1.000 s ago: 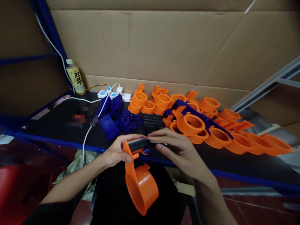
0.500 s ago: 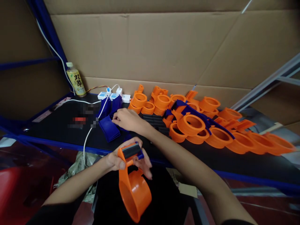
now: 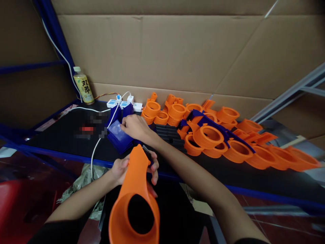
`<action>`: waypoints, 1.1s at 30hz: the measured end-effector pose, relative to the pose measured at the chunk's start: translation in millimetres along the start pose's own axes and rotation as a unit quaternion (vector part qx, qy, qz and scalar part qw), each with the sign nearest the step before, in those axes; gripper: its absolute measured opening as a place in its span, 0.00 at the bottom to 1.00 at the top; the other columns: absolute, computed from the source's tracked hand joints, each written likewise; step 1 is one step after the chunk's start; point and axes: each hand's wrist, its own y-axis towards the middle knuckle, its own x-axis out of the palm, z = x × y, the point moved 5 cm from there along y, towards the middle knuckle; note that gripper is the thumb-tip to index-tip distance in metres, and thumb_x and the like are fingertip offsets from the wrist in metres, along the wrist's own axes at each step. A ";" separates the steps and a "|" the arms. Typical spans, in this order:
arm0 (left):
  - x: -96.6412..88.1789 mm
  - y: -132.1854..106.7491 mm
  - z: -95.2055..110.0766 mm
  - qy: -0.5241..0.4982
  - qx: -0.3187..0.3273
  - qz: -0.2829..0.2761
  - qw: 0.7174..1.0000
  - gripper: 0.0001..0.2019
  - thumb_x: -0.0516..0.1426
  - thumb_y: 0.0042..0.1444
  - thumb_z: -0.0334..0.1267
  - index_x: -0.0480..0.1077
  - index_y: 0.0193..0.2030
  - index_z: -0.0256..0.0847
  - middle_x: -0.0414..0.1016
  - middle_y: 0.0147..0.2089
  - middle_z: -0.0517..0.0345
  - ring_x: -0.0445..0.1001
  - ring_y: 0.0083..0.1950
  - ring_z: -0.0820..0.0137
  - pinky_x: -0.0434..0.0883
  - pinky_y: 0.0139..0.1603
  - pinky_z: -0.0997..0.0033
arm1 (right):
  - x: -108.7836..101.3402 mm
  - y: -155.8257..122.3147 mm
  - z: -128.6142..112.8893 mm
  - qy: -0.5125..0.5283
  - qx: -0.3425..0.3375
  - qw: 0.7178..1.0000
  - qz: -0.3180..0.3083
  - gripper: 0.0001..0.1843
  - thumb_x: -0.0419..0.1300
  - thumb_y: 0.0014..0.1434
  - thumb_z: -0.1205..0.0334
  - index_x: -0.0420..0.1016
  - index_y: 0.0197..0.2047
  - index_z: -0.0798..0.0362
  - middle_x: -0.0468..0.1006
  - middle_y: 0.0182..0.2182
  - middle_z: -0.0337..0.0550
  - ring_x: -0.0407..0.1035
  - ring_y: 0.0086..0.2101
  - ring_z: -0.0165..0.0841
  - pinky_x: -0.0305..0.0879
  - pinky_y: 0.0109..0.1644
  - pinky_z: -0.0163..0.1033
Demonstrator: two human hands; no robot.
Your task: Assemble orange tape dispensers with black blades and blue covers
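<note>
My left hand point(image 3: 121, 169) is wrapped around an orange plastic tape dispenser point(image 3: 135, 169) in front of the table edge. Its large ring points down toward me, and its broad flat face is turned up. A dark part shows at its far right side, partly covered by my fingers. Over the table, my right hand point(image 3: 135, 127) pinches the right edge of a shiny blue plastic plate point(image 3: 118, 131), which is tilted up on a stack of similar plates. My thumb and fingertips there are partly hidden.
Many orange tape dispensers point(image 3: 208, 135) lie piled to the right, with black roller-like pieces point(image 3: 169, 134) beside them. Behind the plates is a white power strip point(image 3: 137, 107) with a white cable point(image 3: 95, 149) crossing the table. A drink bottle point(image 3: 84, 86) stands at back left.
The tape dispenser has turned in my left hand, its flat face now upward and its ring nearer me. My right hand has tilted up the top blue plate.
</note>
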 end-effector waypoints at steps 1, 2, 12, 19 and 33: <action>-1.6 -0.2 0.3 -0.016 0.015 -0.010 1.000 0.34 0.68 0.41 0.57 0.69 0.53 0.43 0.70 0.44 0.51 0.77 0.44 0.57 0.80 0.31 0.61 | -5.6 0.0 2.5 0.009 0.005 1.000 0.009 0.14 0.56 0.67 0.56 0.80 0.40 0.54 0.83 0.38 0.47 0.76 0.38 0.35 0.65 0.41 0.37; -3.2 -0.4 -0.3 -0.026 0.023 -0.018 0.999 0.32 0.69 0.39 0.58 0.70 0.48 0.43 0.70 0.45 0.50 0.78 0.45 0.55 0.79 0.27 0.65 | -12.5 -0.6 5.3 0.023 0.009 0.999 0.020 0.14 0.55 0.68 0.55 0.79 0.42 0.54 0.83 0.38 0.45 0.76 0.38 0.33 0.65 0.41 0.36; -17.7 -0.4 12.4 0.062 0.113 0.174 0.976 0.20 0.57 0.60 0.55 0.73 0.50 0.42 0.76 0.38 0.52 0.75 0.31 0.68 0.80 0.41 0.53 | -86.1 -82.1 33.3 0.290 0.026 0.932 0.217 0.11 0.62 0.61 0.54 0.71 0.34 0.53 0.79 0.31 0.40 0.74 0.32 0.29 0.73 0.37 0.35; -4.2 9.0 14.5 -0.004 0.096 0.189 0.977 0.27 0.51 0.62 0.56 0.71 0.58 0.40 0.78 0.47 0.45 0.79 0.43 0.56 0.76 0.49 0.42 | -108.1 -145.3 25.1 0.104 0.020 0.942 0.319 0.07 0.62 0.61 0.61 0.68 0.34 0.49 0.82 0.33 0.41 0.78 0.31 0.33 0.76 0.39 0.38; -21.4 4.1 16.0 0.152 0.222 0.248 0.931 0.18 0.68 0.54 0.44 0.75 0.49 0.39 0.80 0.51 0.46 0.79 0.53 0.53 0.76 0.54 0.48 | -77.2 -175.7 14.4 0.238 0.019 0.965 0.109 0.09 0.64 0.63 0.59 0.66 0.37 0.49 0.78 0.56 0.47 0.76 0.52 0.39 0.74 0.52 0.44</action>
